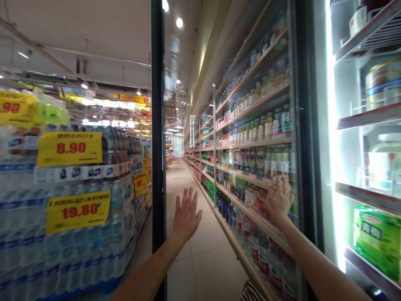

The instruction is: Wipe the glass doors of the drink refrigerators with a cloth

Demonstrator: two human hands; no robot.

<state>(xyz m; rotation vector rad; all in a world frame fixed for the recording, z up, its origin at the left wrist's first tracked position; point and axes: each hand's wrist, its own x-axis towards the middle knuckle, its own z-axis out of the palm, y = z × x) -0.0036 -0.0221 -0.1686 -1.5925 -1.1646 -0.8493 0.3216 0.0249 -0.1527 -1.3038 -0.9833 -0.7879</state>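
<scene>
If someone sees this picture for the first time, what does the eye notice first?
At the centre, two bare hands meet a glass door: the left hand open and flat, the right hand with curled fingers. Yellow price signs on stacked water bottles fill the left; a brightly lit fridge shelf with a green package glows at right.

bare forearms to both hands (186, 213); black-and-white striped garment (250, 291) below.
</scene>
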